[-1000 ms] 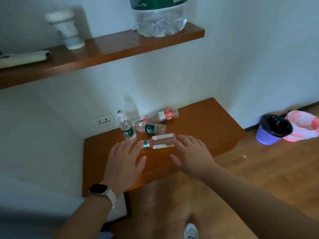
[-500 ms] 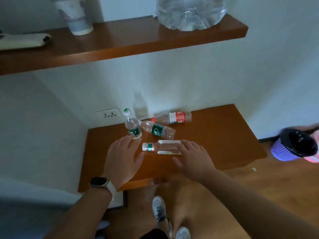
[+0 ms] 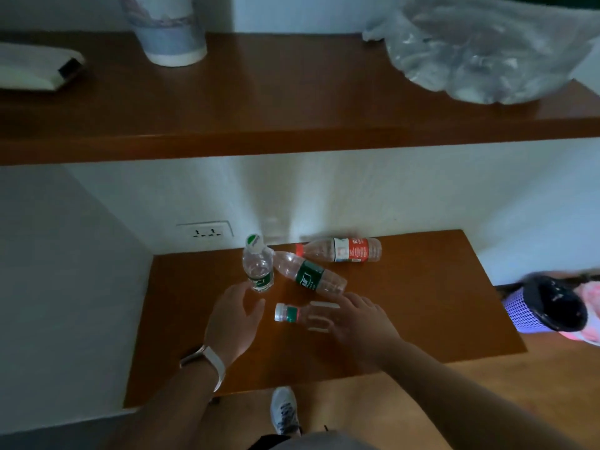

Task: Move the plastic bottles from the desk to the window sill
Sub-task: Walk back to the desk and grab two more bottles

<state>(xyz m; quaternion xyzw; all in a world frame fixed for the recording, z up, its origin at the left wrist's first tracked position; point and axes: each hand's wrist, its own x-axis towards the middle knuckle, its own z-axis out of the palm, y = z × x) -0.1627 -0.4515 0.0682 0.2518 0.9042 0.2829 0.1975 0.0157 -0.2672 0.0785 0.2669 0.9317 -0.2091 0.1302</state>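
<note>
Several clear plastic bottles lie on the brown desk (image 3: 422, 303). An upright green-label bottle (image 3: 258, 267) stands at the back left. A lying green-label bottle (image 3: 310, 277) leans against it. A red-label bottle (image 3: 344, 250) lies by the wall. The nearest one, a lying white-capped bottle (image 3: 293, 314), is in front. My left hand (image 3: 233, 323) is open, its fingertips just below the upright bottle. My right hand (image 3: 360, 323) is open, fingers over the body of the white-capped bottle, hiding its base.
A wooden shelf (image 3: 292, 102) hangs above the desk with a paper cup (image 3: 167, 34), a white flat object (image 3: 35, 69) and a large clear water jug (image 3: 480, 50). A wall socket (image 3: 205, 231) is behind the bottles. A purple bin (image 3: 545, 310) stands on the floor at right.
Both hands have reached farther forward over the desk. The left hand has neared the upright bottle, and the right hand now covers the white-capped bottle's body. The view has tilted down.
</note>
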